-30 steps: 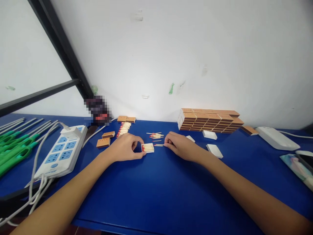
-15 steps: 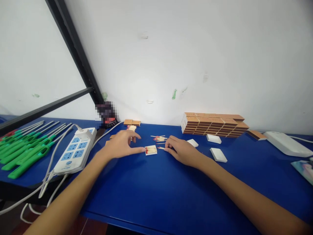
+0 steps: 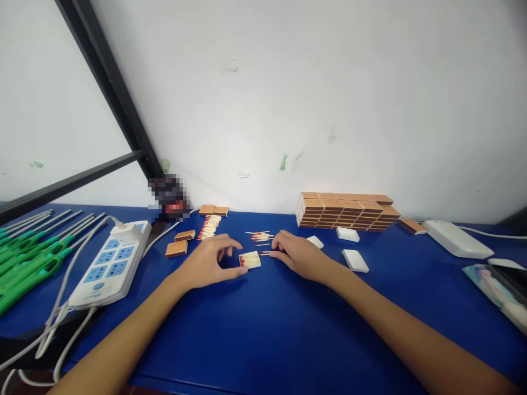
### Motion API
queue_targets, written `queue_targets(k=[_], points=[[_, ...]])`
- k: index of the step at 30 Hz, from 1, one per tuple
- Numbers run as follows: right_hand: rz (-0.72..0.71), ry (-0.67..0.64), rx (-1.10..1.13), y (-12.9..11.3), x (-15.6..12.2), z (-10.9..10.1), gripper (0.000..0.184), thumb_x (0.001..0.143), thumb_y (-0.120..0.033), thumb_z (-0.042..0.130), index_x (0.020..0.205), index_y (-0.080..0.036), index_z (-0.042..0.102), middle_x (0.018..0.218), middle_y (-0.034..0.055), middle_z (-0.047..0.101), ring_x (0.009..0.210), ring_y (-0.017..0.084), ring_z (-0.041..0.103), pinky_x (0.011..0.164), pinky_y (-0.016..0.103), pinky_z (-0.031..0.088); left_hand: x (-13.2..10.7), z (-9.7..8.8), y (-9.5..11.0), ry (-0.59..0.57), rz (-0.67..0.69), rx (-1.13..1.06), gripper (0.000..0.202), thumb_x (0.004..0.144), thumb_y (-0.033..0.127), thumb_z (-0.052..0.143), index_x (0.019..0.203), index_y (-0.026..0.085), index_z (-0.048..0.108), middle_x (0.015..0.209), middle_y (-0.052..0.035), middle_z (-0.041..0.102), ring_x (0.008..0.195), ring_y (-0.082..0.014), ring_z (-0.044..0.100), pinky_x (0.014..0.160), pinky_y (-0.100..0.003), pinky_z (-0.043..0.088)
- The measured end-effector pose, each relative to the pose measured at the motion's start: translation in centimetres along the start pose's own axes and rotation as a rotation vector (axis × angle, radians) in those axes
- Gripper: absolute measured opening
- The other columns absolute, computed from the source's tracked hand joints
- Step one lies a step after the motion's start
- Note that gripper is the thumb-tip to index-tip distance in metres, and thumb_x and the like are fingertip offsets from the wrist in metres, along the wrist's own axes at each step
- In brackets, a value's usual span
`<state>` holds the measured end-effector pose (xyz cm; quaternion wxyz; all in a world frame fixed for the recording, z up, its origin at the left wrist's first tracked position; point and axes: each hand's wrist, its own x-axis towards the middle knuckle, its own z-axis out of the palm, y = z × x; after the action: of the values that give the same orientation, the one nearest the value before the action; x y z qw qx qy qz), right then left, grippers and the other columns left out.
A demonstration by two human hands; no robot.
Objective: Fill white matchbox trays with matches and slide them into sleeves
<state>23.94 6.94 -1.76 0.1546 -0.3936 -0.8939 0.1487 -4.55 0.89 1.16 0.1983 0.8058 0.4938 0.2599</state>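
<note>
My left hand is open beside a small white matchbox tray. Its thumb touches the tray's left edge, with the fingers curved and spread above. Several red-headed matches lie inside the tray. Just to the right, my right hand pinches a wooden match between thumb and forefinger, red head pointing at the tray. A single match lies behind it, near a loose pile of matches.
A row of matches lies at the back left among brown matchboxes. Stacked matchboxes stand against the wall. White trays sit at right. A power strip and green lighters are at left.
The camera view has shifted to the right. My left hand has moved right and nearer, uncovering matchboxes and the match row. The tray has turned slightly; my right hand still pinches the match.
</note>
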Motion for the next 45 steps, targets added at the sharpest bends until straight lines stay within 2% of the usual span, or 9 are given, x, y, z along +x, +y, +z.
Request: queue_targets(k=[5,9,15,20,24,30,32,38,45], points=[[0.023,-0.053,0.086,0.3,-0.2,-0.6,0.009,0.102,-0.022,0.055,0.093,-0.021,0.058,0.096,0.0022,0.06,0.079,0.015,0.056,0.071,0.029,0.042,-0.3,-1.2,0.0,0.041,-0.085,-0.123,0.044,0.081,0.056,0.08,0.108,0.021,0.075,0.084,0.0,0.063,0.063,-0.0115,0.049,0.057,-0.026,0.04],[0.033,-0.064,0.077,0.4,-0.3,-0.9,0.013,0.102,-0.02,0.052,0.091,-0.02,0.058,0.096,0.0034,0.061,0.079,0.016,0.056,0.072,0.029,0.042,-0.2,0.1,-0.2,-0.026,-0.035,-0.036,0.048,0.075,0.055,0.085,0.109,0.024,0.075,0.086,0.0004,0.064,0.067,-0.0126,0.051,0.062,-0.027,0.041],[0.007,0.007,0.093,0.2,-0.2,-0.6,0.01,0.103,-0.025,0.053,0.096,-0.02,0.058,0.097,0.0035,0.061,0.079,0.016,0.056,0.072,0.029,0.043,0.1,1.4,0.1,-0.062,0.023,0.046,0.026,0.079,0.043,0.081,0.094,0.023,0.077,0.081,0.0004,0.062,0.069,-0.0138,0.053,0.062,-0.027,0.04],[-0.005,-0.01,0.059,0.4,-0.2,0.1,0.008,0.102,-0.025,0.056,0.097,-0.021,0.06,0.097,0.0029,0.061,0.079,0.016,0.056,0.071,0.029,0.043,-0.2,-0.3,-0.2,-0.023,0.029,0.043,0.025,0.079,0.039,0.079,0.098,0.022,0.079,0.081,-0.0005,0.063,0.066,-0.013,0.053,0.063,-0.026,0.042],[-0.002,-0.013,0.018,0.3,-0.2,0.2,0.013,0.104,-0.021,0.05,0.095,-0.021,0.059,0.098,0.0036,0.061,0.078,0.015,0.057,0.07,0.029,0.042,-0.3,-2.4,-0.9,-0.033,-0.048,0.048,0.038,0.075,0.051,0.083,0.102,0.024,0.081,0.08,-0.0011,0.067,0.063,-0.0129,0.052,0.059,-0.026,0.04],[0.03,-0.022,0.058,0.1,-0.1,-0.5,0.014,0.105,-0.022,0.047,0.096,-0.021,0.057,0.103,0.0049,0.062,0.081,0.016,0.058,0.074,0.03,0.044,0.1,-4.6,-2.5,0.167,-0.092,-0.633,0.07,0.087,0.08,0.052,0.102,0.017,0.078,0.079,-0.0067,0.063,0.066,-0.0167,0.054,0.059,-0.029,0.044],[0.029,-0.002,0.074,-0.2,-0.1,-0.7,0.014,0.106,-0.022,0.046,0.096,-0.021,0.056,0.104,0.005,0.061,0.082,0.017,0.058,0.075,0.03,0.045,0.1,-4.3,-2.7,0.207,-0.097,-0.716,0.071,0.088,0.081,0.049,0.101,0.016,0.076,0.076,-0.0058,0.06,0.063,-0.0162,0.051,0.057,-0.03,0.043],[0.03,0.076,0.089,-2.6,0.1,-0.2,0.01,0.107,-0.024,0.048,0.099,-0.021,0.055,0.104,0.0043,0.061,0.081,0.016,0.059,0.074,0.029,0.043,0.0,-1.4,-2.1,-0.05,-0.056,0.003,0.047,0.073,0.055,0.085,0.106,0.022,0.077,0.085,-0.001,0.065,0.067,-0.0137,0.051,0.062,-0.027,0.04],[-0.005,0.065,-0.076,-5.4,0.7,1.2,0.01,0.107,-0.023,0.049,0.101,-0.02,0.057,0.107,0.006,0.063,0.08,0.017,0.06,0.066,0.029,0.039,0.2,0.1,-1.2,-0.053,0.021,0.088,0.026,0.078,0.04,0.08,0.096,0.021,0.075,0.089,-0.0022,0.067,0.073,-0.0158,0.055,0.066,-0.028,0.043]])
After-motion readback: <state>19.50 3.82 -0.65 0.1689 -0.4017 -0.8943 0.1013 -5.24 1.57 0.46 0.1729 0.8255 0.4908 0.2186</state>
